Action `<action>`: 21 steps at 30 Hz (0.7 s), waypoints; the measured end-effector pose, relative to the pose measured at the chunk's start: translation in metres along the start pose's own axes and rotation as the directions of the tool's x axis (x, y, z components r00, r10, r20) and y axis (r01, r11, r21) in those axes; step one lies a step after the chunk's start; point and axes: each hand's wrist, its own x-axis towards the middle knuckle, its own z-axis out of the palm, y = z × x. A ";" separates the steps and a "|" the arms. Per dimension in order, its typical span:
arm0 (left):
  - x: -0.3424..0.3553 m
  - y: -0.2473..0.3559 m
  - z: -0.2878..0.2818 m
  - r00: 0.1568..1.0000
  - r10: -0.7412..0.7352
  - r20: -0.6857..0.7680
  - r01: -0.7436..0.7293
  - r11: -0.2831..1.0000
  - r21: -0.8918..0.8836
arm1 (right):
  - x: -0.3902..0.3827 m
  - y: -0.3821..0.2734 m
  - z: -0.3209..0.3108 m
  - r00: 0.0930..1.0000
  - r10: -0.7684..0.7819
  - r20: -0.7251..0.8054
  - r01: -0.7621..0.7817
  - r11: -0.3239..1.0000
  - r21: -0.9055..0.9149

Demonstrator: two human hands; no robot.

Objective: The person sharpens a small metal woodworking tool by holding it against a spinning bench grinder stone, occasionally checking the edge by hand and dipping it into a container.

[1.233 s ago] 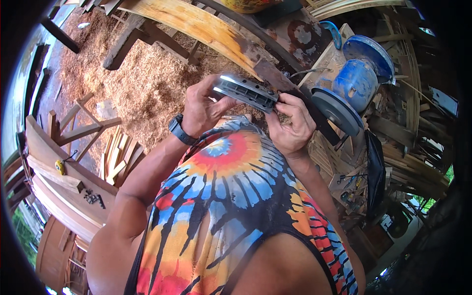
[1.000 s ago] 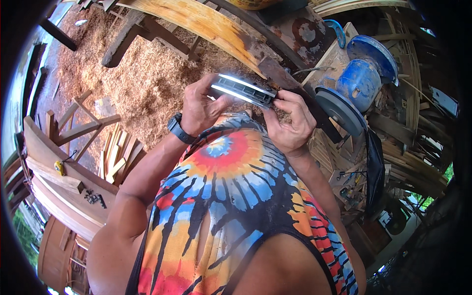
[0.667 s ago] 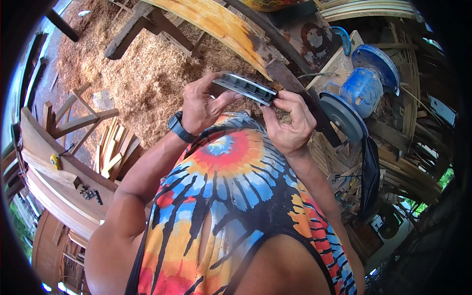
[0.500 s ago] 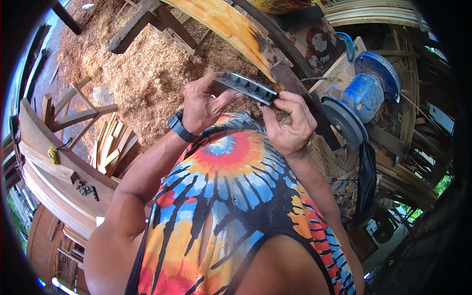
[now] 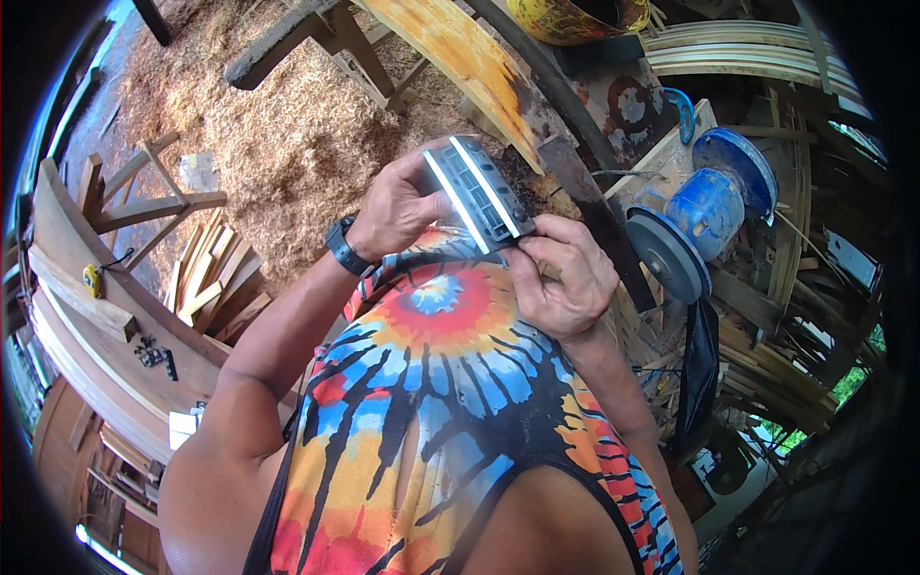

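Observation:
A flat, dark metal holder (image 5: 491, 203) with two long bright strips and a row of slots is held in front of my chest. My left hand (image 5: 395, 213), a dark watch on its wrist, grips the far left end between thumb and fingers. The thumb and fingers of my right hand (image 5: 567, 286) pinch the near right corner. The slotted face is tilted up into view, and the underside is hidden.
To the right stands a blue bench grinder (image 5: 704, 199) with a grey wheel. A long orange-brown plank (image 5: 450, 53) lies ahead, with wood shavings (image 5: 278, 163) behind my left hand. Curved timber on the left carries a yellow tape measure (image 5: 92, 280) and small black parts (image 5: 156, 356).
The metal holder has been tipped so that its broad slotted face and both bright strips show, where before it was seen nearly edge-on. Both hands keep hold of it.

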 end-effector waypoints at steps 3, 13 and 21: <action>0.003 -0.009 -0.002 0.995 -0.044 0.090 0.062 0.975 -0.213 | 0.005 -0.009 -0.003 0.999 0.000 0.041 -0.002 0.999 0.051; 0.007 0.008 -0.008 0.965 -0.120 0.234 0.170 0.963 -0.209 | -0.002 -0.006 -0.013 0.991 0.046 0.128 -0.078 0.963 0.260; 0.002 0.027 -0.010 0.954 -0.136 0.266 0.187 0.966 -0.176 | 0.008 0.001 -0.005 0.987 0.075 0.140 -0.119 0.932 0.342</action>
